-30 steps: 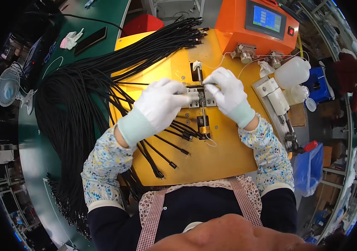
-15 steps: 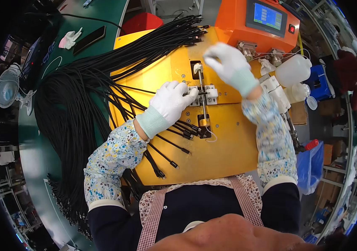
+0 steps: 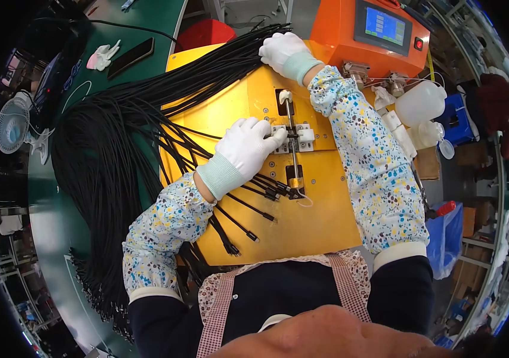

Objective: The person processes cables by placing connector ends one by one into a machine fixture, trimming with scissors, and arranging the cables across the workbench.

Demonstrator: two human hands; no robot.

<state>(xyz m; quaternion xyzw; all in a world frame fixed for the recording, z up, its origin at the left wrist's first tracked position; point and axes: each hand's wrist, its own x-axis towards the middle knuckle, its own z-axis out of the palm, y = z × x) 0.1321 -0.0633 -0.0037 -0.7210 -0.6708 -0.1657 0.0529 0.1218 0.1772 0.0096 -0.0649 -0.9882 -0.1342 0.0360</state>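
My left hand (image 3: 247,146), in a white glove, is closed at the left side of a small metal fixture (image 3: 305,138) on the yellow plate (image 3: 320,215). A black cable runs under it, and its fingertips rest by the fixture's clamp. Up at the plate's back edge, my right hand (image 3: 285,55), also gloved, has its fingers closed on the ends of the black cable bundle (image 3: 206,74). Which cable they pinch is hidden. A metal rod (image 3: 294,161) crosses the fixture. Several loose cable ends (image 3: 253,237) lie on the plate below my left hand.
An orange machine with a screen (image 3: 382,27) stands at the back right, beside white bottles (image 3: 421,102). A phone (image 3: 131,58) and a small fan (image 3: 13,128) are on the green table (image 3: 57,221). A red-handled lever (image 3: 445,208) is at the right.
Both hands were together at the fixture. My right hand has left it, moving right and up, then left to the bundle's ends. My left hand has stayed at the fixture, slightly lower.
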